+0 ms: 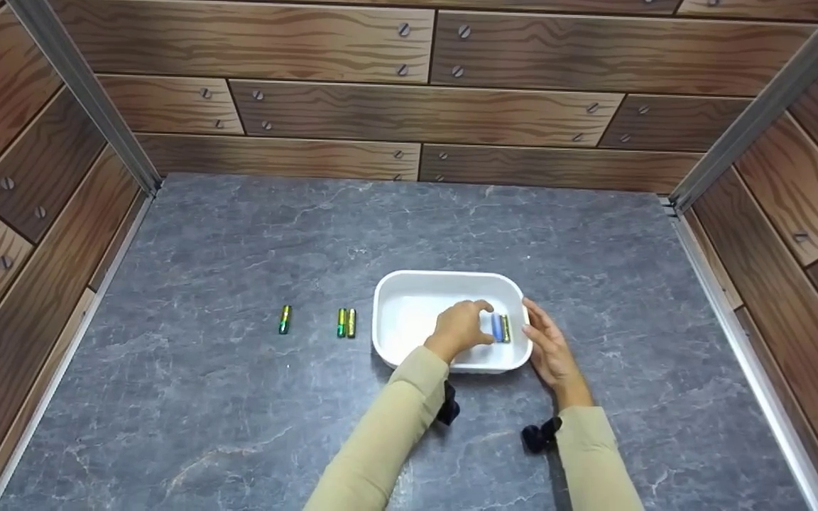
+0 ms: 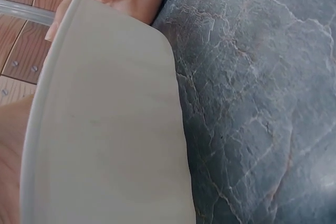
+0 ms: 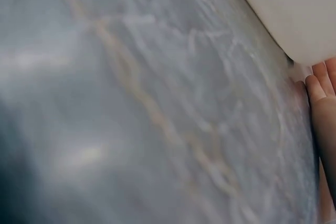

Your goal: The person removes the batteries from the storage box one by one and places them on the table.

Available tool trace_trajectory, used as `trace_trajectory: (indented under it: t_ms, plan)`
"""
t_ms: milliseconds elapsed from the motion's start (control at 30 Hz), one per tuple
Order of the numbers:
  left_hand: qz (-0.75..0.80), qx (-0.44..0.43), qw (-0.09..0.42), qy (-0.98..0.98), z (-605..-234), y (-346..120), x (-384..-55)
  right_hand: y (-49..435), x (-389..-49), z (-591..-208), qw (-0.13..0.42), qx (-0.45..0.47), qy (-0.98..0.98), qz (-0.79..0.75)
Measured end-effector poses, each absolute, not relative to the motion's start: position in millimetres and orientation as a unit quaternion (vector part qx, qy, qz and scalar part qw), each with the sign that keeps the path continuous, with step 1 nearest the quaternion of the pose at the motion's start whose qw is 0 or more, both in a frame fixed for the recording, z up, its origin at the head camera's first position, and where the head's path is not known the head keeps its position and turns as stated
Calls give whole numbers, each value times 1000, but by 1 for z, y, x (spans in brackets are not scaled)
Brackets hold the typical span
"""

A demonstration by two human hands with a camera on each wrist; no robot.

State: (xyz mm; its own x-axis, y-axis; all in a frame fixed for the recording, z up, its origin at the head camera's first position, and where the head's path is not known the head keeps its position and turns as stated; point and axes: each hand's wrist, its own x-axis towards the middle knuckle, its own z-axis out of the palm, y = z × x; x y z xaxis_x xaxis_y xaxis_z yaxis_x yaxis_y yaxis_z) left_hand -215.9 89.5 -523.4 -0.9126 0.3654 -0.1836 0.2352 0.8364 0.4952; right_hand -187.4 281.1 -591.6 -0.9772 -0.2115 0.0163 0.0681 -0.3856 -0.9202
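A white plastic basin (image 1: 409, 275) stands on the grey marbled surface. My left hand (image 1: 460, 328) reaches into it over the near side. Its thumb and forefinger are at the two ends of a blue battery (image 1: 496, 327), pinching it lengthwise. Right beside that one lies a green and yellow battery (image 1: 505, 328) by the basin's right wall. My right hand (image 1: 549, 348) rests against the outside of the right end, fingers extended along the wall and thumb near the rim. The near wall of the basin (image 2: 115, 103) hides most of the left hand in the left wrist view.
Left of the basin, two green and yellow batteries (image 1: 346, 323) lie side by side. Farther left is a single battery (image 1: 285, 319) of the same look. Wood-patterned panels (image 1: 324, 106) enclose the marbled surface (image 1: 224, 397) at the back and both sides.
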Motion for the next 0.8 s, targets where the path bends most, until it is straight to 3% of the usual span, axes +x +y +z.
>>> trace_trajectory:
  t_ms: [600, 800]
  plan:
    - [220, 155, 145, 952, -525, 82, -215, 275, -184, -589, 55, -69, 601, -795]
    - [197, 153, 154, 956, -526, 86, -216, 272, -186, -587, 70, -70, 612, -785]
